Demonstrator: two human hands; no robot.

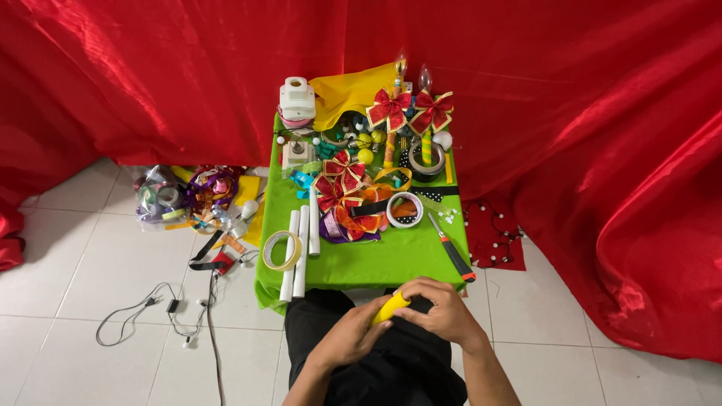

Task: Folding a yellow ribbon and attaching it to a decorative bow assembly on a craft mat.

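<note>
A tangle of ribbons (188, 194) is lying on the tiled floor (90, 263) at left. Beside it, a green-covered table (376, 263) is holding white rolled tubes (298, 252), a tape ring (281, 249) and red bows (410, 110). In the person's lap, the left hand (347, 336) and right hand (442, 310) are both gripping a small yellow object (390, 307), steadying it between them.

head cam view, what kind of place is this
Probably a home craft corner set up on a tiled floor: a low table under a green cloth crowded with ribbon bows and tape rolls, red satin drapes behind. Both hands hold a small yellow piece.
</note>
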